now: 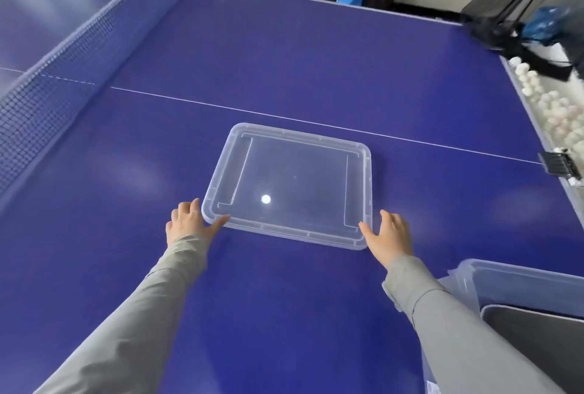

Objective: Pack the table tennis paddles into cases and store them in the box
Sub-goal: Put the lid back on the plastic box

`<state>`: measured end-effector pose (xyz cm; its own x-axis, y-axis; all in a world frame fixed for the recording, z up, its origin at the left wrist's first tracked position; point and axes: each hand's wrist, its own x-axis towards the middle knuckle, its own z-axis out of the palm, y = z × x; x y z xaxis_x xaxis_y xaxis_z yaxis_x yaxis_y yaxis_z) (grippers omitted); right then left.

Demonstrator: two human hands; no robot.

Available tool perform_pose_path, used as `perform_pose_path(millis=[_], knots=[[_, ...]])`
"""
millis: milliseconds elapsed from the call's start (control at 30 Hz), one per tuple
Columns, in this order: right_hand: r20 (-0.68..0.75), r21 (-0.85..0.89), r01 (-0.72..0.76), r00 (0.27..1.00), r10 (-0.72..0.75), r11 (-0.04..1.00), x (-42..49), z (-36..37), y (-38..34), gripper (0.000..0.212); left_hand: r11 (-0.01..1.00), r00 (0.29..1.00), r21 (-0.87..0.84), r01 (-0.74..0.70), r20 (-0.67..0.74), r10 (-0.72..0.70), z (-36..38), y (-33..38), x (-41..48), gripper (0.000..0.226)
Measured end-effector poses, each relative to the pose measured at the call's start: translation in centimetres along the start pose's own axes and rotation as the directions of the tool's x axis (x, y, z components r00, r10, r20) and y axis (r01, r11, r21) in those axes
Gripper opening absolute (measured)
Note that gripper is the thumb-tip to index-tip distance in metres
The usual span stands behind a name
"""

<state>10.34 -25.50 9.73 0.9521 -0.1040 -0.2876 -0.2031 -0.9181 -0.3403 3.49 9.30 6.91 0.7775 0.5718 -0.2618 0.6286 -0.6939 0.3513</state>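
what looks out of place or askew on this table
Nothing looks spilled, damaged or askew. The one thing out of place is the clear plastic rectangular lid, which lies flat on the blue table tennis table, off the clear plastic box at lower right.

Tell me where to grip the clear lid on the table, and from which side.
Take the lid by its raised rim at the two near corners, one hand per corner, coming from the near edge. It lies flat on the table, wide and thin, so probably only the outer lip offers purchase. The left hand and right hand sit there, open.
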Motion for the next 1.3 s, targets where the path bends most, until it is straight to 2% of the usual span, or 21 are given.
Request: perform_pose_path(millis=[100, 233, 400, 567, 733, 800, 933, 1067, 1300], knots=[[-0.032, -0.112, -0.068, 0.997, 0.064, 0.991, 1.6, 1.8, 0.9, 0.062, 0.999, 1.0, 0.038, -0.005, -0.027, 0.006, 1.0, 0.5, 3.0, 0.079], [-0.054, -0.145, -0.125, 0.992, 0.118, 0.981, 2.8, 3.8, 0.8, 0.064, 1.0, 0.999, 0.015, 0.011, -0.043, -0.01, 2.5, 1.4, 5.4, 0.071], [-0.094, -0.083, -0.136, 0.987, 0.128, 0.987, 2.7, 5.5, -0.4, 0.068, 0.994, 0.994, -0.1, 0.05, -0.092, -0.06, 4.1, 2.6, 5.8, 0.074], [-0.145, 0.079, -0.154, 0.976, 0.164, 0.985, 3.0, 5.4, -1.3, 0.07, 0.969, 0.985, -0.211, 0.129, -0.087, -0.15, 3.9, 3.3, 5.4, 0.088], [-0.086, 0.399, -0.097, 0.986, 0.142, 0.912, 3.0, 3.6, -1.7, 0.064, 0.924, 0.977, -0.329, 0.196, -0.02, -0.214, 2.0, 3.5, 4.7, 0.092], [-0.11, 0.451, -0.06, 0.986, 0.122, 0.89, 2.7, 2.5, -1.9, 0.063, 0.905, 0.974, -0.371, 0.206, -0.011, -0.226, 1.0, 3.6, 3.9, 0.092], [-0.195, 0.501, 0.038, 0.978, 0.071, 0.864, 1.7, -0.5, -1.9, 0.064, 0.88, 0.969, -0.421, 0.222, -0.007, -0.248, -1.1, 3.8, 1.7, 0.094], [-0.3, 0.49, 0.14, 0.954, 0.015, 0.86, 0.4, -4.7, -0.8, 0.065, 0.859, 0.971, -0.462, 0.219, 0.018, -0.237, -3.5, 4.9, -1.6, 0.083], [-0.39, 0.502, 0.21, 0.921, 0.002, 0.839, -4.7, -11.8, 6.5, 0.075, 0.845, 0.985, -0.529, 0.078, -0.09, -0.147, -5.3, 10.0, -12.1, 0.083]])
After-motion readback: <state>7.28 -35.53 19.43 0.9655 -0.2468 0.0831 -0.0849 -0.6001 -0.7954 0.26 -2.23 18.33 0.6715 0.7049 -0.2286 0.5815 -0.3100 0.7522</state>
